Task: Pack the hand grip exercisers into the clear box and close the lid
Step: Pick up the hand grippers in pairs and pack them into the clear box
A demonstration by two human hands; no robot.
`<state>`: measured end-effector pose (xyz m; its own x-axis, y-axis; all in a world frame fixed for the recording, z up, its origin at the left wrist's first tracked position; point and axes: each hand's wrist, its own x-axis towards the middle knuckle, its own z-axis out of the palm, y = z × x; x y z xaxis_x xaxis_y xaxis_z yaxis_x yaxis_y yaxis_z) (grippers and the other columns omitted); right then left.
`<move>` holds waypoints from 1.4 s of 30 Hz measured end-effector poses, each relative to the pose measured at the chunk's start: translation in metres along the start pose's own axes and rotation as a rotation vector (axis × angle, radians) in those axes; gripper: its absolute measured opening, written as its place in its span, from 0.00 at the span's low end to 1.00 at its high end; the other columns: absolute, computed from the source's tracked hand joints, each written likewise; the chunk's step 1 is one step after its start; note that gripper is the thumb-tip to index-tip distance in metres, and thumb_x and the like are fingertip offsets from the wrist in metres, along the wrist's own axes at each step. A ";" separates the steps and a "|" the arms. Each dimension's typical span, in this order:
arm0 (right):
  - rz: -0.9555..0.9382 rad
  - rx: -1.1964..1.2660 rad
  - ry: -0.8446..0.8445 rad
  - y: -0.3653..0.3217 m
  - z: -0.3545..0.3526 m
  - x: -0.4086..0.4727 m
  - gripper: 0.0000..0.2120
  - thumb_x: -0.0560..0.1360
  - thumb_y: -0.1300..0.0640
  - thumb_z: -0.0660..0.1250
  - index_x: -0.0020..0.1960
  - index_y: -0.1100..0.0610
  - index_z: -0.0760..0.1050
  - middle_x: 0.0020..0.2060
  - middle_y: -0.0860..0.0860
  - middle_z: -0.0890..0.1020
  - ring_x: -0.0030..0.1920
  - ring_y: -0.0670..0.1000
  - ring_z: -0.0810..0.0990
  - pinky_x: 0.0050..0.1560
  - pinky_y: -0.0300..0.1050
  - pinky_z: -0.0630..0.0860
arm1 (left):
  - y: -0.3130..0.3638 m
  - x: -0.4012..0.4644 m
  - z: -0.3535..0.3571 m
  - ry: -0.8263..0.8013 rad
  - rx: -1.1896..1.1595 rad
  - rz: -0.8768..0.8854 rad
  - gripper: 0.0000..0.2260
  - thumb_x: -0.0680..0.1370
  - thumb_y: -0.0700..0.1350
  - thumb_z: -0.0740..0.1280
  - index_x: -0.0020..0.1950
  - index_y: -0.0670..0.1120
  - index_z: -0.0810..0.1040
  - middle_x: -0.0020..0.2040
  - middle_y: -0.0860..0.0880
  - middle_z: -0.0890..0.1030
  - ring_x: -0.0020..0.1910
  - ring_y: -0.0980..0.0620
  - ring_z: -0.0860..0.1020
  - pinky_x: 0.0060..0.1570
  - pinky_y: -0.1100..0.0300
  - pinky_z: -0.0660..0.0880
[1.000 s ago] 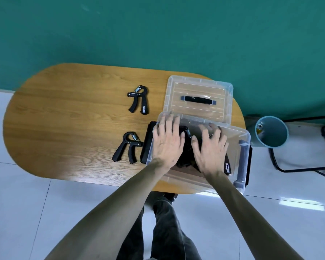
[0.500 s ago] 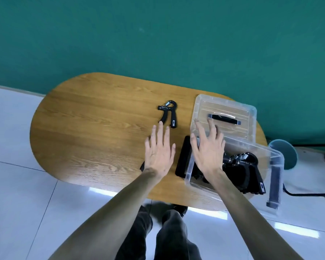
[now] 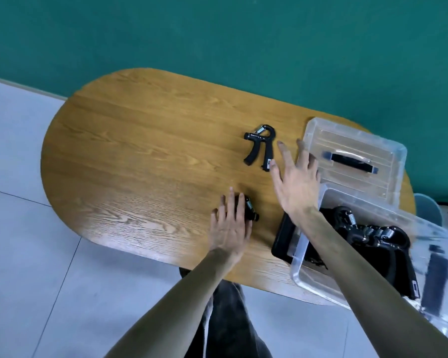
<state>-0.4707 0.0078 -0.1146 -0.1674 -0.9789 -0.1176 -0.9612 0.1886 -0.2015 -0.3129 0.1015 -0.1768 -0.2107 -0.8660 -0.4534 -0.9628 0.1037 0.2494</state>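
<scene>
One black hand grip exerciser (image 3: pixel 260 148) lies on the wooden table (image 3: pixel 140 156), apart from both hands. A second exerciser (image 3: pixel 251 211) lies nearer me, mostly hidden under my left hand (image 3: pixel 229 226), which rests flat on it with fingers extended. My right hand (image 3: pixel 296 184) hovers open with fingers spread, between the far exerciser and the clear box (image 3: pixel 299 259). The box stands at the table's right end with several black exercisers (image 3: pixel 373 236) inside. Its clear lid (image 3: pixel 352 151), with a black handle, lies on the table behind the box.
A flat black object (image 3: pixel 282 241) sticks out from under the box's left side. A teal round bin (image 3: pixel 427 208) stands on the floor beyond the table's right end. A teal wall runs behind the table, with grey floor tiles around it.
Both hands have left the box and moved left. My left hand has come down onto the near exerciser. My right hand has reached toward the far one. The view has shifted.
</scene>
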 end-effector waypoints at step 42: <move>-0.059 0.118 -0.137 -0.024 0.041 0.065 0.33 0.79 0.54 0.66 0.80 0.45 0.56 0.81 0.53 0.48 0.62 0.66 0.67 0.45 0.53 0.77 | -0.034 0.037 -0.040 -0.014 0.027 0.057 0.39 0.85 0.47 0.57 0.79 0.48 0.26 0.76 0.43 0.21 0.69 0.36 0.65 0.72 0.43 0.65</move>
<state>-0.4492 -0.0569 -0.1572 -0.0725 -0.9701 -0.2318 -0.9347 0.1472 -0.3236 -0.2809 0.0459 -0.1680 -0.2675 -0.8512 -0.4514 -0.9533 0.1659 0.2522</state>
